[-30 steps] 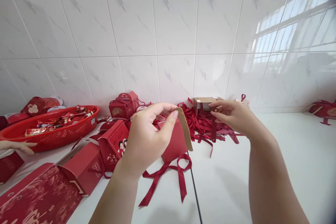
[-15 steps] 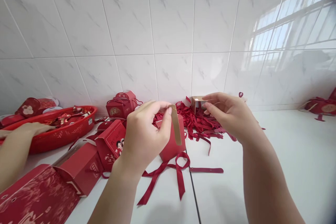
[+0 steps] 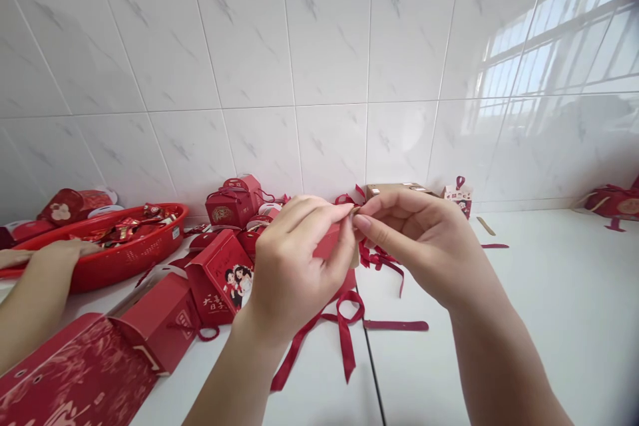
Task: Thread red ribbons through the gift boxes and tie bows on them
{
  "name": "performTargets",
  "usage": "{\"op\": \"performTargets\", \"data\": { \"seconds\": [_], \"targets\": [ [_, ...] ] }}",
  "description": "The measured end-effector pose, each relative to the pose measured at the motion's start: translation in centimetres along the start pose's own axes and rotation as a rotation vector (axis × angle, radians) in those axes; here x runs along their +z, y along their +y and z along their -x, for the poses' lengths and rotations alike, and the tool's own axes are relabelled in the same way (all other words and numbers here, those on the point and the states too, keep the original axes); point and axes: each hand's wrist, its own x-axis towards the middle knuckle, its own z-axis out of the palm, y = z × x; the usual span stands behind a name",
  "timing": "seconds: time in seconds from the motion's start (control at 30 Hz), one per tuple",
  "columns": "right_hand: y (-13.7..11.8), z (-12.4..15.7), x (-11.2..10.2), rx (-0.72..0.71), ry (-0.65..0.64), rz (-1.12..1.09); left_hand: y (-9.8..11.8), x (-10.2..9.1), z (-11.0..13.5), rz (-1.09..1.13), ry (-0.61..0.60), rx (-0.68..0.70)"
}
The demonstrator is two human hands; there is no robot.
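Observation:
My left hand [image 3: 299, 259] pinches the end of a narrow tan strap [image 3: 356, 257], most of which is hidden behind the fingers. Thumb and forefinger of my right hand [image 3: 424, 243] are closed on the same end, touching my left fingertips. Behind the hands stands a red gift box [image 3: 328, 244], largely covered by them. A dark red ribbon [image 3: 344, 346] trails in front of it in a loop with loose tails. To the right of the ribbon, a flat dark red strap [image 3: 397, 325] lies on the white table [image 3: 419, 379].
At left, another person's hand [image 3: 62, 253] reaches into a red basket [image 3: 134, 261] of wrapped sweets. Several red gift boxes [image 3: 219, 273] crowd the left side. A cardboard box [image 3: 394, 190] and a small printed box [image 3: 458, 198] stand by the tiled wall [image 3: 329, 46].
My right hand has moved left to meet my left hand, and its fingers have closed on the strap's end. My left hand has shifted slightly right with the strap.

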Motion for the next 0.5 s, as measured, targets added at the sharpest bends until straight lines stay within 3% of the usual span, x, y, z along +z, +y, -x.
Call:
{"op": "performTargets", "data": {
  "seconds": [0.5],
  "targets": [
    [0.22,-0.27,-0.01,0.028,0.019,-0.078,-0.04,0.20,-0.01,0.026,0.008,0.007]
  ]
}}
